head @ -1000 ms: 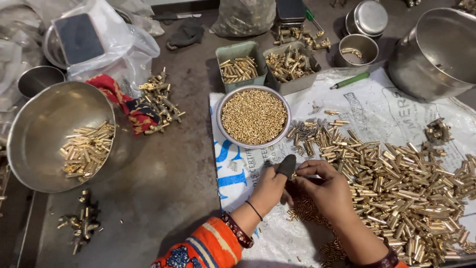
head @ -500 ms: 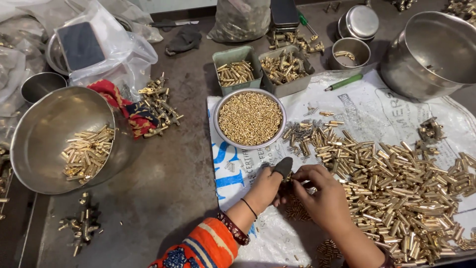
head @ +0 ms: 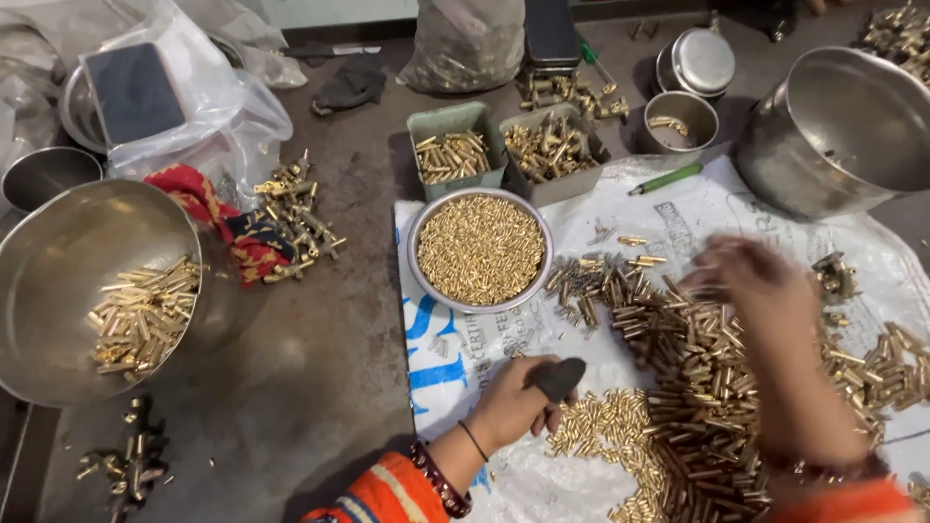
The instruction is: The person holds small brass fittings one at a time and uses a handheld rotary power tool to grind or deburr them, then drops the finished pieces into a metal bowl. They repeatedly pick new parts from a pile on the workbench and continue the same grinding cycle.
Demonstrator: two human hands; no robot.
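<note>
Brass tubes point(head: 717, 387) – short, shiny, heaped loosely – cover the white printed sheet point(head: 639, 213) in front of the person. The left hand point(head: 513, 402) is clenched around a small dark tool point(head: 560, 378) just beside a patch of tiny brass pieces point(head: 601, 431). Half a second ago both hands met at that tool; now the right hand point(head: 751, 291) has parted and reaches out, blurred, over the heap – its grip cannot be told.

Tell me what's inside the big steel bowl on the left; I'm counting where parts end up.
The big steel bowl holds a loose heap of long brass tubes against its right side; the rest of its floor is bare. Anything beneath the heap is covered.
</note>
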